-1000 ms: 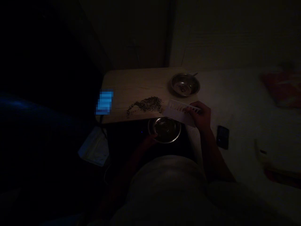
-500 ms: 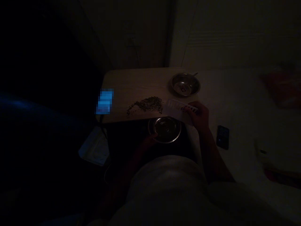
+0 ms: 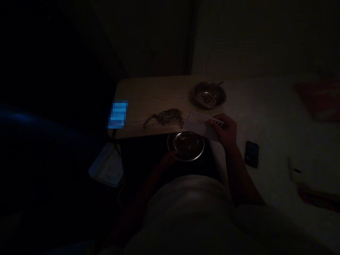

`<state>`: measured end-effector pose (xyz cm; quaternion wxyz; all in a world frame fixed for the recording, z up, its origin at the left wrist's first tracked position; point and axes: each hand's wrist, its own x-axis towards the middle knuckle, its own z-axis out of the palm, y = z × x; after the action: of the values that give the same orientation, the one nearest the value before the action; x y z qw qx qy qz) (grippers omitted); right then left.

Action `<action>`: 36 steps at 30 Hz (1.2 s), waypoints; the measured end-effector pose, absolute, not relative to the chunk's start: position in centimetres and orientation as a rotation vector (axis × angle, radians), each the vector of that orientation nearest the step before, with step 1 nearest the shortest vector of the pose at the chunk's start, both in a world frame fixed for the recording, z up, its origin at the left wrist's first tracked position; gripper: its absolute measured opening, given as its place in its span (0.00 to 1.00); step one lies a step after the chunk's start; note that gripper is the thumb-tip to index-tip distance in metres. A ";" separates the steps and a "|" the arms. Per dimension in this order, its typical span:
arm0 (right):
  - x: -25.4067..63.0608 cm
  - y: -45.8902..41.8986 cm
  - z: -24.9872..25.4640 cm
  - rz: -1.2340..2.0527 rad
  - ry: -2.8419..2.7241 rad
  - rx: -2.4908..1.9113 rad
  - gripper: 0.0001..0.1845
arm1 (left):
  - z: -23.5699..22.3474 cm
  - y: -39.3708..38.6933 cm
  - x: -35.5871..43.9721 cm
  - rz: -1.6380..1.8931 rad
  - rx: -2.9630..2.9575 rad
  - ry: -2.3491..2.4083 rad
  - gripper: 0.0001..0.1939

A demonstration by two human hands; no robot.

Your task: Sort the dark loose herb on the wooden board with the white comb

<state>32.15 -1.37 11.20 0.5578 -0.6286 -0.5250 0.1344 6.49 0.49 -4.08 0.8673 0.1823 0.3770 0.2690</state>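
In dim light, my left hand (image 3: 171,156) grips the near-left rim of a metal bowl (image 3: 195,156) just below the table's front edge. My right hand (image 3: 225,131) is closed on the right end of a pale, flat piece with a row of slots (image 3: 199,125); its exact kind is hard to make out. This piece lies over the table's front right edge, partly above the bowl. Left of its free end, small dark bits like seeds (image 3: 168,117) are spread in a loose pile on the wooden table (image 3: 148,92).
A second metal bowl (image 3: 209,95) with a utensil handle stands at the table's back right. A lit screen (image 3: 118,114) is at the left edge. On the pale surface to the right lie a dark phone-like object (image 3: 251,154) and a red package (image 3: 318,99).
My right hand and the slotted piece have shifted slightly left. The left hand, its bowl and the dark bits look unchanged.
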 end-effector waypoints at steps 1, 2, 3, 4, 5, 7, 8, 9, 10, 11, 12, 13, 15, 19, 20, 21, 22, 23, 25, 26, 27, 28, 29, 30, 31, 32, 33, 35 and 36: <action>32.2 -1.4 11.2 0.324 -1.232 -1.483 0.10 | -4.1 0.5 6.5 0.563 0.383 0.787 0.28; 32.2 -1.4 11.2 0.330 -1.230 -1.485 0.10 | -4.1 0.5 6.4 0.567 0.380 0.783 0.27; 32.2 -1.4 11.2 0.331 -1.229 -1.484 0.10 | -4.1 0.5 6.4 0.570 0.375 0.774 0.27; 32.3 -1.4 11.1 0.329 -1.232 -1.484 0.10 | -4.1 0.5 6.4 0.575 0.369 0.764 0.27; 32.4 -1.4 11.0 0.325 -1.233 -1.484 0.10 | -4.2 0.5 6.5 0.578 0.366 0.755 0.28; 32.5 -1.4 10.7 0.325 -1.223 -1.481 0.10 | -4.4 0.5 6.4 0.573 0.370 0.753 0.28; 32.5 -1.4 10.6 0.323 -1.210 -1.477 0.10 | -4.4 0.5 6.4 0.565 0.374 0.763 0.28; 32.6 -1.3 10.5 0.315 -1.196 -1.474 0.10 | -4.5 0.5 6.4 0.559 0.378 0.779 0.28; 32.6 -1.3 10.4 0.304 -1.187 -1.473 0.10 | -4.6 0.5 6.3 0.557 0.380 0.801 0.27; 32.6 -1.3 10.4 0.292 -1.184 -1.475 0.10 | -4.7 0.5 6.3 0.555 0.383 0.821 0.27; 32.5 -1.3 10.5 0.282 -1.189 -1.479 0.10 | -4.8 0.5 6.3 0.558 0.387 0.835 0.27; 32.4 -1.3 10.6 0.277 -1.196 -1.483 0.10 | -4.9 0.5 6.3 0.562 0.390 0.839 0.28; 32.3 -1.3 10.7 0.279 -1.212 -1.493 0.10 | -5.0 0.6 6.4 0.559 0.390 0.830 0.29; 32.1 -1.3 11.0 0.290 -1.241 -1.495 0.10 | -5.0 0.7 6.7 0.564 0.373 0.815 0.31; 32.1 -1.3 11.0 0.296 -1.250 -1.493 0.10 | -4.9 0.7 6.7 0.573 0.371 0.814 0.31; 32.1 -1.3 11.0 0.304 -1.256 -1.489 0.10 | -4.8 0.7 6.7 0.578 0.370 0.811 0.31; 32.0 -1.3 11.0 0.311 -1.259 -1.485 0.10 | -4.8 0.7 6.6 0.580 0.370 0.807 0.30; 32.0 -1.4 11.0 0.316 -1.262 -1.484 0.09 | -4.7 0.6 6.6 0.579 0.372 0.807 0.30; 32.0 -1.4 11.0 0.319 -1.265 -1.480 0.09 | -4.6 0.6 6.5 0.571 0.379 0.809 0.29; 32.0 -1.4 11.1 0.321 -1.268 -1.479 0.09 | -4.6 0.6 6.4 0.567 0.381 0.805 0.29; 32.0 -1.4 11.1 0.324 -1.268 -1.477 0.09 | -4.5 0.6 6.4 0.564 0.381 0.794 0.29; 32.0 -1.4 11.1 0.327 -1.267 -1.477 0.09 | -4.5 0.6 6.4 0.561 0.379 0.777 0.29; 32.0 -1.4 11.1 0.330 -1.268 -1.480 0.09 | -4.4 0.5 6.4 0.560 0.375 0.763 0.28; 32.0 -1.4 11.1 0.329 -1.271 -1.483 0.09 | -4.2 0.5 6.4 0.560 0.371 0.759 0.27; 32.0 -1.4 11.1 0.324 -1.277 -1.484 0.10 | -4.1 0.5 6.4 0.560 0.369 0.768 0.26; 32.0 -1.4 11.1 0.316 -1.282 -1.483 0.09 | -3.9 0.5 6.4 0.561 0.371 0.789 0.24; 31.9 -1.4 11.1 0.311 -1.289 -1.480 0.09 | -3.7 0.4 6.4 0.559 0.374 0.813 0.24; 31.9 -1.4 11.1 0.315 -1.302 -1.471 0.08 | -3.6 0.4 6.5 0.559 0.381 0.832 0.24; 31.8 -1.4 11.1 0.325 -1.306 -1.472 0.08 | -3.5 0.3 6.5 0.563 0.384 0.821 0.25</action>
<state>31.81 -1.38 11.12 0.5426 -0.6199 -0.5501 0.1369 6.47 0.35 -3.54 0.8610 0.1831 0.3912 0.2685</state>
